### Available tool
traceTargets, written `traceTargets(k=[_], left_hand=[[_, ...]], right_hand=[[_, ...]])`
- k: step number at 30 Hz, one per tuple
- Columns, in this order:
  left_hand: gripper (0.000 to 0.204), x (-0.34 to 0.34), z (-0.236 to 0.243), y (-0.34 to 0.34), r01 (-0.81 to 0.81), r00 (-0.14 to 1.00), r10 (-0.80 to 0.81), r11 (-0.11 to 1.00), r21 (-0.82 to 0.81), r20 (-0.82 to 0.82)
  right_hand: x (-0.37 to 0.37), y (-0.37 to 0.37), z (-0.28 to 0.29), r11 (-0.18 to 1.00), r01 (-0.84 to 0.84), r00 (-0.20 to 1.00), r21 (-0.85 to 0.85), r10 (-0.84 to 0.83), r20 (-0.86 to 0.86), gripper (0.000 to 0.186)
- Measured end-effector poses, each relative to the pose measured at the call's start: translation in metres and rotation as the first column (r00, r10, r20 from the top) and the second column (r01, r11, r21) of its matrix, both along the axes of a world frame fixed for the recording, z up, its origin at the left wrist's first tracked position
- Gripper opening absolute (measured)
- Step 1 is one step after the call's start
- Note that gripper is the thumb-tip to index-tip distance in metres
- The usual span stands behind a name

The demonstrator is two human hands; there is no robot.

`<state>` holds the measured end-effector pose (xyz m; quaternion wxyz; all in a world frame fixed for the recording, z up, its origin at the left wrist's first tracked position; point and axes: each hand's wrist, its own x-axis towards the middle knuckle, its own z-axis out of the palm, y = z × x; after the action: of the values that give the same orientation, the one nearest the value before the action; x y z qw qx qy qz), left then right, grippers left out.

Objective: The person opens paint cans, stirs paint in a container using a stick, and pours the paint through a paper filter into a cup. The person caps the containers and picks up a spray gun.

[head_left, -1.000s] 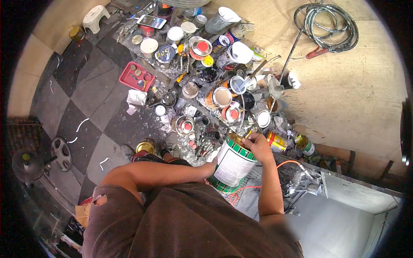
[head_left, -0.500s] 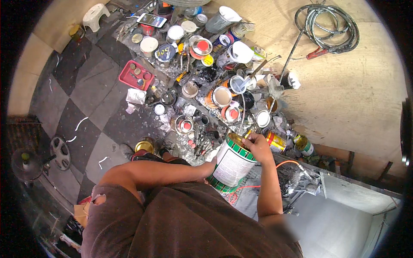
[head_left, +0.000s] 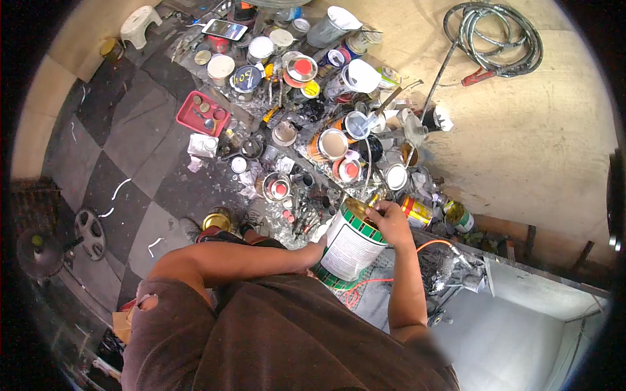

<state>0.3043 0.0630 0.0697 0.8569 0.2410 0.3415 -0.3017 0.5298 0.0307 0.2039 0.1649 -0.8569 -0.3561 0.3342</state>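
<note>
A large paint can [head_left: 353,251] with a white label and green bands leans in front of my torso. My left hand [head_left: 314,253] holds it by its left side, with most of the fingers hidden behind the can. On the upper right, my right hand [head_left: 393,225] is closed at the can's rim, its fingers curled over the top edge. The gold-coloured top [head_left: 358,210] shows partly beside those fingers. Just beyond the can's right side lies a yellow and red tin [head_left: 416,212].
Paint-smeared cups, cans and lids crowd the bench ahead, among them an orange can of beige paint [head_left: 333,144]. A pink tray [head_left: 203,114] and a phone [head_left: 223,29] lie farther left. A coiled hose [head_left: 499,40] rests at far right; an orange hose [head_left: 432,243] runs nearby.
The whole view has shifted slightly, with the bench items a little up and left. Both hands keep their hold on the paint can, which has hardly moved.
</note>
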Motion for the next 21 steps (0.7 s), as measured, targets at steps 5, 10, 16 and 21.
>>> traceTargets(k=[5, 10, 16, 21], left_hand=[[0.083, 0.002, 0.002, 0.001, 0.021, 0.998, -0.020, 1.000, 0.011, -0.055], [0.084, -0.003, 0.025, 0.014, 0.014, 0.999, -0.015, 1.000, -0.011, -0.030], [0.087, 0.003, -0.034, -0.022, -0.045, 0.999, 0.045, 0.999, 0.001, -0.004], [0.083, 0.001, -0.042, -0.015, -0.045, 0.993, 0.060, 0.988, -0.150, 0.101]], right_hand=[[-0.001, 0.002, 0.002, 1.000, -0.019, 1.000, -0.016, 0.020, 0.022, 0.029], [-0.004, 0.004, 0.005, 0.999, -0.029, 0.999, -0.027, 0.029, 0.023, 0.029], [-0.005, 0.003, 0.002, 0.998, -0.025, 0.999, -0.052, 0.026, 0.028, 0.029], [-0.002, 0.001, 0.000, 0.999, -0.012, 1.000, -0.032, 0.012, -0.004, 0.030]])
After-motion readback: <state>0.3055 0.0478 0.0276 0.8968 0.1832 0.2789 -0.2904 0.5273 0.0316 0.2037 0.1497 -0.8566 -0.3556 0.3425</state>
